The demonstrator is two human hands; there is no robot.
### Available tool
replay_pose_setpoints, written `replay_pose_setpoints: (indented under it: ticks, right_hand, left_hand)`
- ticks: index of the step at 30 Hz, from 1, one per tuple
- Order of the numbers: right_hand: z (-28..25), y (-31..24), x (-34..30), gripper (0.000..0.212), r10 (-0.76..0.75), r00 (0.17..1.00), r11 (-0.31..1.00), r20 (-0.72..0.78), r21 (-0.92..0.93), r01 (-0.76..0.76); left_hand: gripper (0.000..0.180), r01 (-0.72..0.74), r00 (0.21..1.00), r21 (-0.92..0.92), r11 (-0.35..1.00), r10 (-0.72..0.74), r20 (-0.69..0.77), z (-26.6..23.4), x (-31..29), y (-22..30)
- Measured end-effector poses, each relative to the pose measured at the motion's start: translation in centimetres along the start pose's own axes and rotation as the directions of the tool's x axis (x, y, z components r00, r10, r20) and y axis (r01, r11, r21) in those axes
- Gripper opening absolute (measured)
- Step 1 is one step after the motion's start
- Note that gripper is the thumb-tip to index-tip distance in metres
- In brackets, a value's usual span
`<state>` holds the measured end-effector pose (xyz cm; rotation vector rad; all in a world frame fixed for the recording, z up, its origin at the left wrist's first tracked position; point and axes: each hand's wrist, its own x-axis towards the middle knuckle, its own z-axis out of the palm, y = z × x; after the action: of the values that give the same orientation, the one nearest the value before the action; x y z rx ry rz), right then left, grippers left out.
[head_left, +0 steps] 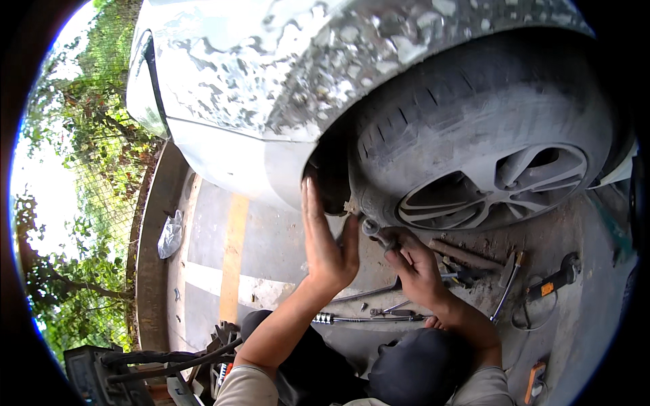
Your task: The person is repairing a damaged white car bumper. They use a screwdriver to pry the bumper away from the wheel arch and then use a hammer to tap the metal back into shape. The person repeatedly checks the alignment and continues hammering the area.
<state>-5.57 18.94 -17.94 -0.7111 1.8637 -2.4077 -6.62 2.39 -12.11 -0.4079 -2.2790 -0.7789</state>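
My left hand [330, 254] is raised with its fingers stretched out, the fingertips at the edge of the white bumper [288, 169] where it meets the wheel arch. Its thumb stands apart, near the lower edge of the tire [406, 145]. Beside it, my right hand [421, 271] is closed around a ratchet wrench [371, 229], whose round metal head points at the gap between bumper and tire. The car's fender [271, 74] above has patchy, mottled paint. What lies deep inside the dark wheel arch is hidden.
Several tools lie on the ground below the wheel, among them a long metal bar [365, 319], a chrome-shafted tool [508, 287] and a black power tool [556, 279]. An orange power strip [535, 382] is at lower right. A plastic bag [170, 235] rests by the curb [152, 271].
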Motion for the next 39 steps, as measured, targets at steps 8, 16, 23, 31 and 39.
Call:
replay_pose_setpoints:
  ticks: [8, 16, 23, 31, 39]
  right_hand:
    - [-1.5, -6.3, 2.4, 0.027, 0.062, 0.970, 0.996, 0.236, -0.081, -0.044]
    - [-0.6, -6.3, 4.9, 0.023, -0.004, 0.989, 0.923, 0.147, -0.381, 0.060]
    - [1.7, 1.8, 3.2, 0.030, 0.044, 0.995, 0.856, 0.088, -0.517, 0.008]
    - [6.8, 5.1, 0.9, 0.032, 0.040, 0.998, 0.978, 0.056, -0.207, -0.027]
    - [11.8, 4.4, 3.8, 0.035, -0.057, 0.998, 0.985, -0.022, 0.163, 0.060]
  left_hand:
    - [0.061, -0.050, 0.996, -0.052, 0.997, 0.054, 0.074, 1.0, 3.2, -0.7]
    - [0.063, 0.022, 0.997, -0.314, 0.949, 0.002, 0.074, 1.8, 3.7, 0.1]
    - [0.075, 0.040, 0.985, 0.270, 0.962, -0.084, 0.153, -1.6, 6.4, 5.7]
    - [0.104, 0.177, 0.947, 0.411, 0.894, -0.269, 0.177, 1.4, 7.9, 8.7]
    - [0.105, 0.073, 0.981, 0.441, 0.895, -0.144, 0.128, 3.0, 7.6, 8.4]
